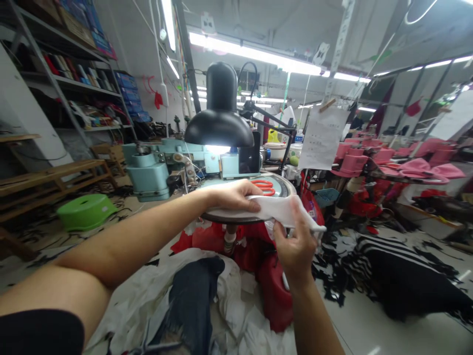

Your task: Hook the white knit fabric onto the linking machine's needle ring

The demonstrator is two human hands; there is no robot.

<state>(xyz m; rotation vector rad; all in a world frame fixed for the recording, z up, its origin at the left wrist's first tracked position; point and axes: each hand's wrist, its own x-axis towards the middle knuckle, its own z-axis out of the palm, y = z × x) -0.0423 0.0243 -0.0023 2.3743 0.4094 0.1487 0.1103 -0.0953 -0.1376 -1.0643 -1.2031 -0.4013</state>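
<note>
Centre of frame: white cloth (275, 209) lies stretched across the near edge of the round table (284, 190), long axis running left to right and dipping toward the lower right, where a thin tail hangs off past the edge.

Left hand (232, 195): palm down on the left end of the cloth, fingers curled over it, pressing it to the table rim. Fingers closed on the fabric.

Right hand (295, 246): below and right of the cloth, raised from the lower part of the frame, thumb and fingertips pinched on the cloth's lower edge near its right end. The cloth sits above these fingers and extends left from them toward the other hand.

Both hands touch the cloth; the left is nearer the table, the right holds the overhanging part. The span between them looks fairly taut.

Nearby: red scissors (263, 186) on the table just behind the left hand, not touched. Black lamp (220, 116) hangs over the table, centre top. Teal machine (155, 170) to the left. Green stool (85, 211) on the floor, far left. Pink hats (388, 160) at right, well apart.
</note>
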